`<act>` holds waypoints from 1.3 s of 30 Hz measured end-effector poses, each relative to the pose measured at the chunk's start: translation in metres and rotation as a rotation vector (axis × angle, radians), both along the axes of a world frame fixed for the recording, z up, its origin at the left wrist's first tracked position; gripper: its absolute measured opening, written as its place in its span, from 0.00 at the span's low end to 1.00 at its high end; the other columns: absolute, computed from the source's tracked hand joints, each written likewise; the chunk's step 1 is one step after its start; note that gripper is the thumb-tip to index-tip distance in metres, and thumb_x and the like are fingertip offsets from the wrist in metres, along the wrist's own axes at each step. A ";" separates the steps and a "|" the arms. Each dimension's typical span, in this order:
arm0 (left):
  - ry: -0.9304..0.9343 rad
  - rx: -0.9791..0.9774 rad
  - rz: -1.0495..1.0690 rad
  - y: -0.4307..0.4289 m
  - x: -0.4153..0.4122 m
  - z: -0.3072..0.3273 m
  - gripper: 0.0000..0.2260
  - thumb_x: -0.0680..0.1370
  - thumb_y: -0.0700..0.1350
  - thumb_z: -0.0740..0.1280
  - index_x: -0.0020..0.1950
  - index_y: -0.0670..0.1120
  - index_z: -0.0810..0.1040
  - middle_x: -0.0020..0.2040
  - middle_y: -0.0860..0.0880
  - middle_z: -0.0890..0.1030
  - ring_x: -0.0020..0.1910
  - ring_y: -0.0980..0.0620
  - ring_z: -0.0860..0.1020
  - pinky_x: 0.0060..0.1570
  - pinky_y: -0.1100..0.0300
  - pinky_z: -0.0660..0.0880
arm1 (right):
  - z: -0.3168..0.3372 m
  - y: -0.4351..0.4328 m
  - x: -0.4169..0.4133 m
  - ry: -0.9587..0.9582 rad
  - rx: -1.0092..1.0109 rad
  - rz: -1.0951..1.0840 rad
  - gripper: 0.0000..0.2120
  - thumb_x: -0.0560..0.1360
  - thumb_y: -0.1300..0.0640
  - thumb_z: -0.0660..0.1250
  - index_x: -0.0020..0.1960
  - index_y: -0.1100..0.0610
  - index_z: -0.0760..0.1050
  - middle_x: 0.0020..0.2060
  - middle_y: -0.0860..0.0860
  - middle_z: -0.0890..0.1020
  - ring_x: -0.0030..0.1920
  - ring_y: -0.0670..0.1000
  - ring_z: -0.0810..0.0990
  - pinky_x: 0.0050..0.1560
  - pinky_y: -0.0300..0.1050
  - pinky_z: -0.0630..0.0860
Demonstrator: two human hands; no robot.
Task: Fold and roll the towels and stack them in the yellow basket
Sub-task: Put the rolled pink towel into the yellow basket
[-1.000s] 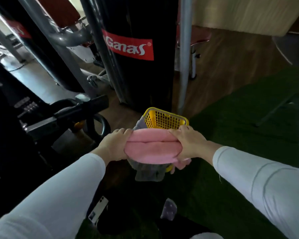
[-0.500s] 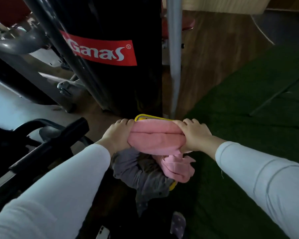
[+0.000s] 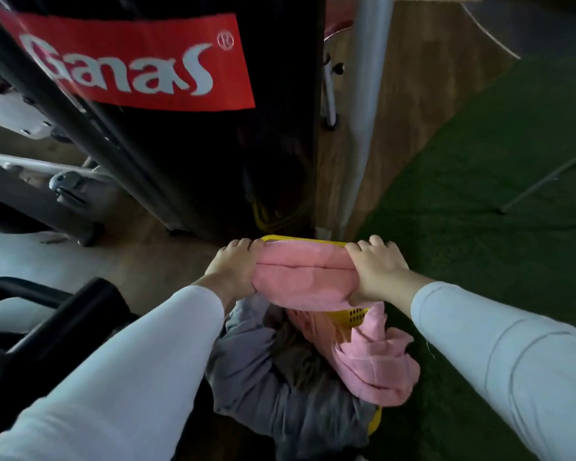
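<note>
a black punching bag [image 3: 187,134] with a red "ganas" label [image 3: 137,61] stands on the wooden floor [image 3: 413,104], beside a grey metal pole [image 3: 366,94]. a green mat [image 3: 499,194] lies at right.

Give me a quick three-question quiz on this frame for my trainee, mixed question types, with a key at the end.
1. True or false: the left hand and the right hand each grip one end of the rolled pink towel.
2. What colour is the crumpled cloth lying left of the loose pink towel? A grey, B blue, C white.
3. Fill in: the red label on the black bag reads ____.

Key: 1 true; 2 A; 3 Ganas.
</note>
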State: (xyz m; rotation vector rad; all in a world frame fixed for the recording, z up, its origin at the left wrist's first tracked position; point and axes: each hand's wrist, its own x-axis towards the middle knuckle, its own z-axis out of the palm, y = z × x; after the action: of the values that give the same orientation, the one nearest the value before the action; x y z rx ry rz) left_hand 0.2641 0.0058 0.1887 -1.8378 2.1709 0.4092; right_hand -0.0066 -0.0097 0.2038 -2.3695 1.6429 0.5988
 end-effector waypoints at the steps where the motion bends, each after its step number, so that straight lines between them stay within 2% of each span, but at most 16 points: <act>1: 0.013 0.010 0.011 -0.005 0.002 -0.020 0.37 0.68 0.50 0.73 0.73 0.49 0.61 0.65 0.48 0.71 0.64 0.45 0.71 0.64 0.50 0.69 | -0.019 -0.006 0.002 0.010 -0.014 0.019 0.49 0.57 0.30 0.73 0.70 0.52 0.64 0.63 0.50 0.74 0.65 0.56 0.67 0.62 0.53 0.69; 7: 0.022 0.015 0.021 -0.035 0.002 -0.134 0.41 0.69 0.48 0.73 0.77 0.49 0.56 0.68 0.46 0.68 0.67 0.44 0.68 0.66 0.48 0.67 | -0.134 -0.032 0.007 0.050 -0.036 0.041 0.47 0.57 0.27 0.70 0.67 0.54 0.67 0.61 0.51 0.76 0.64 0.55 0.66 0.63 0.53 0.68; 11: 0.047 0.004 -0.001 -0.063 -0.004 -0.205 0.40 0.68 0.45 0.75 0.76 0.49 0.59 0.71 0.47 0.66 0.70 0.43 0.65 0.66 0.46 0.67 | -0.206 -0.053 0.006 0.041 -0.028 -0.011 0.45 0.59 0.28 0.69 0.67 0.54 0.67 0.61 0.52 0.76 0.66 0.55 0.66 0.63 0.53 0.70; 15: 0.047 0.013 -0.027 -0.084 -0.007 -0.271 0.42 0.66 0.47 0.78 0.75 0.48 0.61 0.69 0.45 0.68 0.70 0.42 0.65 0.66 0.46 0.69 | -0.268 -0.062 0.003 0.022 0.016 -0.051 0.45 0.59 0.25 0.67 0.65 0.54 0.66 0.58 0.53 0.76 0.65 0.57 0.66 0.60 0.53 0.70; 19: 0.026 0.038 -0.028 -0.093 -0.013 -0.327 0.41 0.68 0.46 0.77 0.75 0.48 0.60 0.70 0.46 0.68 0.69 0.43 0.67 0.66 0.48 0.70 | -0.318 -0.074 0.002 0.029 0.061 -0.095 0.39 0.63 0.35 0.72 0.67 0.54 0.66 0.59 0.53 0.76 0.66 0.57 0.66 0.57 0.52 0.73; 22: 0.010 0.030 0.007 -0.096 -0.016 -0.365 0.38 0.67 0.45 0.77 0.74 0.49 0.62 0.71 0.47 0.67 0.70 0.44 0.66 0.67 0.47 0.70 | -0.353 -0.081 0.005 0.039 0.094 -0.109 0.40 0.65 0.37 0.72 0.70 0.54 0.64 0.60 0.54 0.75 0.67 0.57 0.65 0.59 0.52 0.73; 25: -0.069 -0.075 0.011 -0.094 -0.021 -0.397 0.33 0.71 0.43 0.74 0.72 0.47 0.64 0.69 0.47 0.68 0.68 0.45 0.67 0.66 0.50 0.70 | -0.385 -0.087 0.008 0.074 0.127 -0.114 0.41 0.67 0.36 0.71 0.72 0.53 0.61 0.63 0.54 0.73 0.70 0.58 0.62 0.60 0.53 0.73; 29: -0.083 -0.082 0.154 -0.088 -0.027 -0.436 0.25 0.77 0.43 0.67 0.73 0.48 0.63 0.65 0.46 0.70 0.61 0.44 0.73 0.57 0.51 0.77 | -0.425 -0.090 0.008 0.041 0.145 -0.129 0.38 0.68 0.40 0.71 0.72 0.54 0.62 0.66 0.55 0.70 0.70 0.60 0.61 0.64 0.54 0.73; 34: -0.112 0.024 0.078 -0.096 -0.031 -0.475 0.34 0.77 0.43 0.68 0.78 0.45 0.54 0.73 0.44 0.63 0.71 0.44 0.65 0.68 0.49 0.69 | -0.464 -0.081 0.002 -0.076 0.096 -0.168 0.34 0.70 0.46 0.72 0.71 0.55 0.65 0.68 0.56 0.65 0.69 0.61 0.63 0.63 0.53 0.73; 39: -0.073 0.024 0.176 -0.092 -0.035 -0.503 0.22 0.82 0.42 0.56 0.76 0.44 0.58 0.70 0.44 0.67 0.69 0.44 0.66 0.68 0.50 0.67 | -0.480 -0.076 0.001 -0.076 0.014 -0.157 0.23 0.74 0.57 0.68 0.68 0.57 0.69 0.65 0.56 0.68 0.66 0.60 0.65 0.57 0.51 0.76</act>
State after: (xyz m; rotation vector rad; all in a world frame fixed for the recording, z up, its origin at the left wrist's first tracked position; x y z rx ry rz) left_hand 0.2289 -0.0864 -0.3141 -2.0061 1.9560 0.3959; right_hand -0.0055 -0.0859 -0.2760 -2.1989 1.7634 0.4834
